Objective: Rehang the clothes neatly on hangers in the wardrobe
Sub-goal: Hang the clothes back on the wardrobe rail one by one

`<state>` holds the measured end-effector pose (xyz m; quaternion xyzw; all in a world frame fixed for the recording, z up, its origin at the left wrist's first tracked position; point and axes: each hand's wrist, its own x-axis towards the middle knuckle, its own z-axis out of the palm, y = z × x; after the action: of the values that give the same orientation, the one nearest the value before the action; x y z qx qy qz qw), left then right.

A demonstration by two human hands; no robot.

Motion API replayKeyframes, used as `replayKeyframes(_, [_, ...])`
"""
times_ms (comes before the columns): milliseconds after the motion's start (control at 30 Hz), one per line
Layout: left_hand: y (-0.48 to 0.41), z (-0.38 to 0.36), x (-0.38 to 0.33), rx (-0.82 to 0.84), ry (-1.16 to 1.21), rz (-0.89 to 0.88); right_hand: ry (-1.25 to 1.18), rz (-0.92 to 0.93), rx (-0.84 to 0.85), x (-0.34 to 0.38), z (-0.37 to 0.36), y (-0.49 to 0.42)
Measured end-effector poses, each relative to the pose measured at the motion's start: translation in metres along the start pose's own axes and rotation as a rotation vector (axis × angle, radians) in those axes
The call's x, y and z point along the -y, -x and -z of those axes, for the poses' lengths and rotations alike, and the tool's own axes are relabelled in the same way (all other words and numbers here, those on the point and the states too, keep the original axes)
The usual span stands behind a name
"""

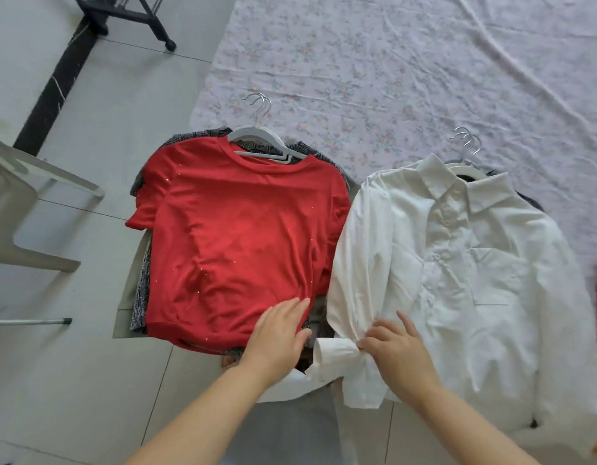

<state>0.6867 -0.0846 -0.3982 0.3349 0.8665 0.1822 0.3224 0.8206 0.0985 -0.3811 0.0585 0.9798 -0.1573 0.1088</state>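
A red T-shirt (236, 236) lies flat on a stack of hung clothes on the floor, with white hangers (267, 142) sticking out at its neck. To its right lies a white button shirt (475, 270) on another stack, its hangers (466, 156) showing above the collar. My left hand (277, 333) rests flat on the red shirt's lower right hem, fingers straight. My right hand (396, 350) pinches the white shirt's left sleeve near the cuff (337, 354), which is bunched at the stack's lower left.
A floral sheet (407, 62) covers the floor behind the stacks. A pale plastic chair (19, 203) stands at the left. A black rack base (122, 15) is at the top left. Grey tweed (141, 297) and beige garments lie under the red shirt.
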Motion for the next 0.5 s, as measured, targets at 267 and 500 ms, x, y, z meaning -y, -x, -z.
replayKeyframes(267, [-0.033, -0.027, -0.070, 0.141, -0.200, -0.324, -0.040, -0.286, -0.226, -0.054, -0.007, 0.065])
replayKeyframes(500, [-0.061, -0.068, -0.106, 0.360, -0.500, -0.348, -0.303, -0.551, -0.340, -0.044, -0.015, 0.081])
